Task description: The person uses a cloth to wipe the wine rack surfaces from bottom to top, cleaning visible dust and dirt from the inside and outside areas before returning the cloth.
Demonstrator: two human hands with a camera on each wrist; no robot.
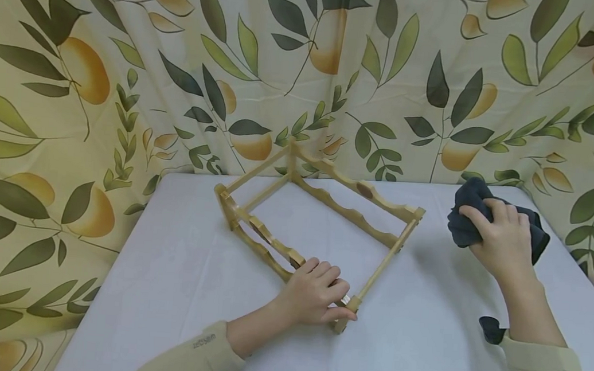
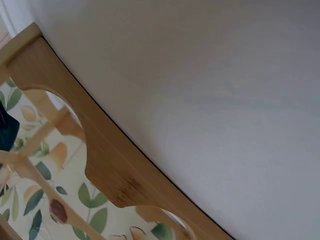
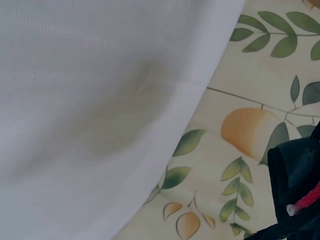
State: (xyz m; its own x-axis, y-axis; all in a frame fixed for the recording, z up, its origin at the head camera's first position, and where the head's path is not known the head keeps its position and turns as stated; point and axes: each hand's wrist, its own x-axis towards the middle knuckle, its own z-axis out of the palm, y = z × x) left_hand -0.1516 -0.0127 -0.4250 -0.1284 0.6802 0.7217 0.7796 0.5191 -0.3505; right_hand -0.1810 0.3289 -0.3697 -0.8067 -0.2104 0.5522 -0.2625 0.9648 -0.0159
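A light wooden rack (image 1: 322,196) with scalloped rails stands at an angle on the white table. My left hand (image 1: 312,293) grips its near rail close to the front corner, thumb by the corner post. In the left wrist view, a scalloped rail (image 2: 107,135) runs diagonally past pale background. To the right of the rack, my right hand (image 1: 505,240) holds a bunched dark cloth (image 1: 467,220) up over the table, fingers curled into it. The right wrist view catches part of this dark cloth (image 3: 295,170) at its right edge, with a red strip on it.
White cloth covers the table (image 1: 204,328). Behind it and along both sides hangs a curtain (image 1: 303,94) printed with leaves and orange fruit. A small dark object (image 1: 491,330) sits at the right sleeve's cuff.
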